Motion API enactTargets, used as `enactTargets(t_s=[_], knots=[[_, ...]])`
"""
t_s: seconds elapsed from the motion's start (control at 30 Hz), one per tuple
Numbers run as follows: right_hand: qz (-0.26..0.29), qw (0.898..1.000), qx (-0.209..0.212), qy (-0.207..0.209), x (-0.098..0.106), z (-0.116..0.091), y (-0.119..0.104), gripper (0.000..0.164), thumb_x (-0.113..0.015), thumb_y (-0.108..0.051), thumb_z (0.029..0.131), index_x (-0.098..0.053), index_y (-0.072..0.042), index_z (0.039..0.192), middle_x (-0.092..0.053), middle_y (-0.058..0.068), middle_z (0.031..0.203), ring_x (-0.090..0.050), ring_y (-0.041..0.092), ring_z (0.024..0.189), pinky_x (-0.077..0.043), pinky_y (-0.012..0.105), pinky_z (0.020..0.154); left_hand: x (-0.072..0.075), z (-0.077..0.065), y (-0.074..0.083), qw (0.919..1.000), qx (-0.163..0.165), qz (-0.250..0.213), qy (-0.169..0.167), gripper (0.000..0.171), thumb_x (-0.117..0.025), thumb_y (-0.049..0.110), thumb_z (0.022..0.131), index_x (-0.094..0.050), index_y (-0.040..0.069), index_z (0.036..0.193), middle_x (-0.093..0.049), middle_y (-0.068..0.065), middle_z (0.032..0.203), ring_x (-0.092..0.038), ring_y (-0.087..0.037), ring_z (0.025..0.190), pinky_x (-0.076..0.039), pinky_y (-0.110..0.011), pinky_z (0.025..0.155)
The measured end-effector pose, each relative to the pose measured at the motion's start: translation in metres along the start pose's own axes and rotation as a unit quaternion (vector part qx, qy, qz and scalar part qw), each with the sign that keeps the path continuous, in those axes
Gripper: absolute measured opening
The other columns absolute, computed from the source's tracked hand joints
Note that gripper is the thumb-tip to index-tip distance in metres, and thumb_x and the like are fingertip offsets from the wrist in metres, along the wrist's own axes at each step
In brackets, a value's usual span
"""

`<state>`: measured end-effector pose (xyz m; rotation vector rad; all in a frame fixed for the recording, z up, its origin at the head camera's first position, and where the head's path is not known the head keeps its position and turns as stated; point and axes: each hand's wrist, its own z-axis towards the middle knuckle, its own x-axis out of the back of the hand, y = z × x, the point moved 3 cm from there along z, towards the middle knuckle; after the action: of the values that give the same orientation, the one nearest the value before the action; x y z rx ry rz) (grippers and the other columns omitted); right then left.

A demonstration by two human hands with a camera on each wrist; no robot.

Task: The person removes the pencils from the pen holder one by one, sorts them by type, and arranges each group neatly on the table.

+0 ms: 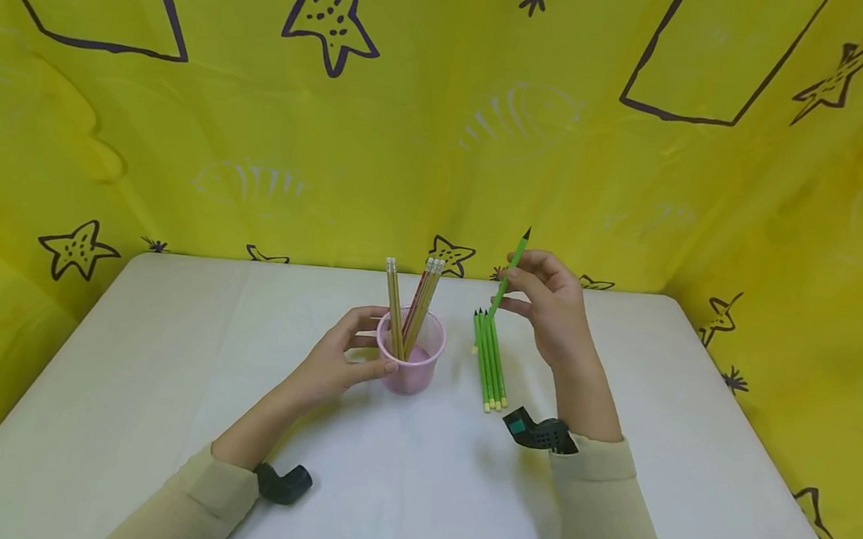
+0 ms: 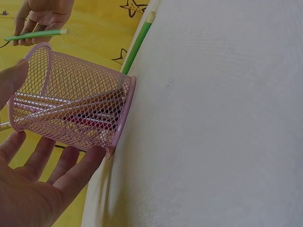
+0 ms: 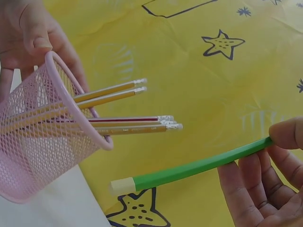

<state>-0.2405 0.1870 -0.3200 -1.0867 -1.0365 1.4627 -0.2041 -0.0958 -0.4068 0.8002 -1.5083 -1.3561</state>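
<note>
A pink mesh pencil cup point(image 1: 410, 379) stands on the table, and my left hand point(image 1: 332, 361) holds it from the left, thumb on one side and fingers on the other. Several yellowish pencils point(image 3: 122, 96) and a red-striped one lean inside it, eraser ends up. To the right of the cup, my right hand point(image 1: 554, 313) pinches a green pencil point(image 3: 189, 169) between thumb and fingers, dark tip upward and pale end down. Below that hand, several more green pencils point(image 1: 494, 364) lie side by side on the table, dark tips pointing away.
A white cloth covers the table point(image 1: 169, 368). Behind and beside it hangs a yellow sheet point(image 1: 395, 150) with drawn stars and fish. Black devices point(image 1: 284, 485) are worn at both wrists.
</note>
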Motion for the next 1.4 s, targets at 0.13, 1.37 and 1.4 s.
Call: enactTargets(t_s=[0.13, 1.37, 1.4], knots=[[-0.015, 1.000, -0.010, 0.008, 0.004, 0.001, 0.004, 0.010, -0.064, -0.010, 0.097, -0.063, -0.010, 0.107, -0.065, 0.004, 0.098, -0.065, 0.018, 0.083, -0.062, 0.035, 0.074, 0.000, 0.000, 0.000, 1.0000, 0.003, 0.002, -0.002, 0.072, -0.082, 0.023, 0.084, -0.042, 0.031, 0.144, -0.050, -0.004, 0.143, -0.054, -0.031, 0.129, -0.054, -0.047, 0.098], [-0.143, 0.985, -0.086, 0.035, 0.042, 0.012, 0.044, 0.030, -0.063, -0.019, 0.098, -0.055, 0.002, 0.119, -0.063, 0.002, 0.101, -0.063, 0.016, 0.088, -0.062, 0.030, 0.075, 0.000, 0.002, -0.002, 1.0000, -0.003, -0.002, 0.000, 0.073, -0.083, 0.022, 0.083, -0.043, 0.029, 0.144, -0.051, -0.005, 0.143, -0.055, -0.031, 0.127, -0.055, -0.046, 0.096], [-0.144, 0.985, -0.089, 0.036, 0.042, 0.012, 0.045, 0.030, -0.063, -0.020, 0.098, -0.055, 0.001, 0.119, -0.063, 0.002, 0.102, -0.063, 0.016, 0.088, -0.062, 0.030, 0.075, 0.000, 0.002, -0.002, 1.0000, -0.003, -0.003, 0.000, 0.072, -0.082, 0.022, 0.084, -0.043, 0.029, 0.144, -0.051, -0.005, 0.143, -0.055, -0.031, 0.127, -0.055, -0.046, 0.096]])
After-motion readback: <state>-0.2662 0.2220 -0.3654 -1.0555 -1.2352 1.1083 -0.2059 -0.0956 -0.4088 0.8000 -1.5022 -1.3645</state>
